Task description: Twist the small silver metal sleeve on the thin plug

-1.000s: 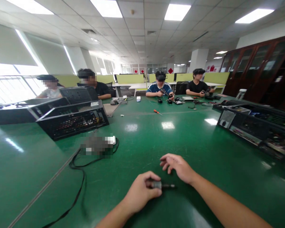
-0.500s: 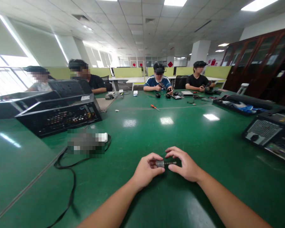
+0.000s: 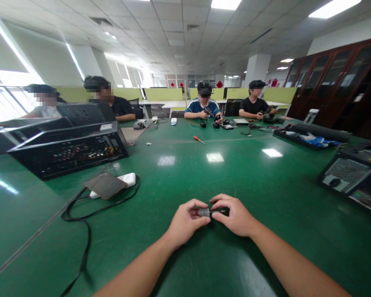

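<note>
A small grey cylinder with a thin, spiral-grooved shaft like a drill bit lies sideways between my hands, just above the green tabletop. My left hand is closed around the cylinder's left end, thumb below and fingers over it, which hides part of that end. Around the shaft on the right, my right hand has its thumb and fingertips drawn together. The shaft's far tip shows in front of the right palm.
On the left stand an opened black computer case and a dark flat pad over a white adapter, with a black strap. An orange screwdriver lies ahead. At right is another case. Several people sit across the table.
My right hand has moved left and closed its thumb and fingertips in on the shaft. My left hand keeps its hold on the cylinder. The view has shifted slightly.
</note>
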`<state>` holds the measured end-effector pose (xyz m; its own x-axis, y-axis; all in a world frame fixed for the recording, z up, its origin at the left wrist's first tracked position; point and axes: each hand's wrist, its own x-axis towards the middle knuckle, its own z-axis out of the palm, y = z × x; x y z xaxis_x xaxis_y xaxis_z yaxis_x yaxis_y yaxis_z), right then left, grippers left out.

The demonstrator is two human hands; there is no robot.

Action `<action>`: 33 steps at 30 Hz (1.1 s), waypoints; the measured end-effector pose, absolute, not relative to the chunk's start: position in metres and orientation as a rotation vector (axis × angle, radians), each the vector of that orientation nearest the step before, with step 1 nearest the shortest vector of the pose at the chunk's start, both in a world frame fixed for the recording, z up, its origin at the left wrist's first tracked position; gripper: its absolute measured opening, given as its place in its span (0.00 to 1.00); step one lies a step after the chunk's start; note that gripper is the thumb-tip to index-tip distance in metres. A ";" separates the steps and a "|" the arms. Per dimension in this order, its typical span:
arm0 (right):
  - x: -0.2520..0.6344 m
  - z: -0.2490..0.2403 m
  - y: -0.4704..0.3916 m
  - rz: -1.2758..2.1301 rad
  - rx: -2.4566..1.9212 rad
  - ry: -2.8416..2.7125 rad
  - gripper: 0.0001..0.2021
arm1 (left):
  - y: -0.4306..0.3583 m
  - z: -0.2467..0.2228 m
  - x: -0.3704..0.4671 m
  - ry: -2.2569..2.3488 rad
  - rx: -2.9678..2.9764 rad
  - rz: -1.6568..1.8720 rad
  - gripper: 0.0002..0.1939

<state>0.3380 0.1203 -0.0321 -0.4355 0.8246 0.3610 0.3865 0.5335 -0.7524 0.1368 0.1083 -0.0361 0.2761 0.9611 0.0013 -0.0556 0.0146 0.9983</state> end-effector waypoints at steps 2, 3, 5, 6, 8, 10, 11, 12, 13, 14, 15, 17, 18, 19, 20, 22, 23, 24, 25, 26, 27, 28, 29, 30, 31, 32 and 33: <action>0.338 -0.033 0.121 0.779 -0.989 -2.032 0.06 | 0.109 -0.037 0.136 0.986 1.283 1.021 0.18; 0.338 -0.033 0.122 0.790 -0.990 -2.032 0.06 | 0.109 -0.037 0.136 0.995 1.283 1.021 0.18; 0.338 -0.033 0.123 0.808 -0.987 -2.028 0.06 | 0.109 -0.037 0.136 1.006 1.272 1.030 0.17; 0.338 -0.034 0.123 0.813 -0.983 -2.024 0.06 | 0.109 -0.036 0.136 1.008 1.261 1.034 0.17; 0.339 -0.035 0.123 0.823 -0.974 -2.020 0.05 | 0.109 -0.036 0.136 1.003 1.240 1.038 0.17; 0.339 -0.036 0.123 0.828 -0.969 -2.018 0.05 | 0.108 -0.037 0.136 0.989 1.226 1.038 0.18; 0.340 -0.036 0.123 0.830 -0.967 -2.021 0.06 | 0.107 -0.037 0.137 0.981 1.221 1.038 0.18; 0.340 -0.036 0.123 0.831 -0.965 -2.024 0.06 | 0.107 -0.037 0.137 0.974 1.217 1.042 0.19; 0.340 -0.035 0.122 0.830 -0.964 -2.027 0.06 | 0.107 -0.037 0.137 0.970 1.211 1.043 0.19; 0.341 -0.035 0.122 0.827 -0.963 -2.029 0.06 | 0.107 -0.037 0.137 0.969 1.206 1.044 0.19; 0.341 -0.034 0.122 0.823 -0.963 -2.031 0.05 | 0.107 -0.038 0.137 0.969 1.201 1.045 0.19; 0.342 -0.033 0.121 0.811 -0.965 -2.034 0.05 | 0.107 -0.038 0.137 0.972 1.195 1.042 0.19; 0.342 -0.032 0.121 0.805 -0.967 -2.037 0.05 | 0.107 -0.038 0.137 0.973 1.195 1.038 0.19; 0.343 -0.032 0.121 0.801 -0.966 -2.040 0.05 | 0.108 -0.038 0.137 0.975 1.197 1.037 0.18; 0.343 -0.032 0.121 0.801 -0.965 -2.045 0.05 | 0.108 -0.038 0.137 0.979 1.201 1.036 0.18; 0.344 -0.032 0.122 0.803 -0.959 -2.052 0.05 | 0.108 -0.038 0.137 0.984 1.216 1.032 0.18; 0.344 -0.032 0.122 0.803 -0.956 -2.052 0.05 | 0.108 -0.038 0.137 0.986 1.222 1.031 0.19; 0.344 -0.033 0.122 0.803 -0.955 -2.052 0.05 | 0.108 -0.039 0.137 0.988 1.226 1.028 0.19; 0.344 -0.033 0.122 0.804 -0.955 -2.052 0.05 | 0.108 -0.039 0.136 0.988 1.229 1.025 0.19; 0.343 -0.033 0.122 0.804 -0.954 -2.053 0.05 | 0.109 -0.039 0.136 0.988 1.231 1.023 0.19; 0.343 -0.033 0.122 0.805 -0.952 -2.055 0.05 | 0.109 -0.039 0.136 0.988 1.233 1.023 0.18; 0.343 -0.033 0.122 0.805 -0.949 -2.057 0.05 | 0.109 -0.039 0.136 0.990 1.235 1.023 0.18; 0.343 -0.033 0.122 0.805 -0.947 -2.059 0.05 | 0.109 -0.039 0.137 0.991 1.237 1.025 0.18; 0.343 -0.032 0.122 0.803 -0.945 -2.062 0.05 | 0.109 -0.038 0.137 0.992 1.240 1.028 0.18; 0.343 -0.032 0.123 0.801 -0.942 -2.064 0.05 | 0.109 -0.038 0.137 0.993 1.241 1.031 0.18; 0.344 -0.032 0.123 0.799 -0.940 -2.064 0.05 | 0.108 -0.038 0.137 0.993 1.240 1.033 0.18; 0.344 -0.033 0.123 0.797 -0.939 -2.064 0.05 | 0.108 -0.037 0.137 0.994 1.239 1.034 0.18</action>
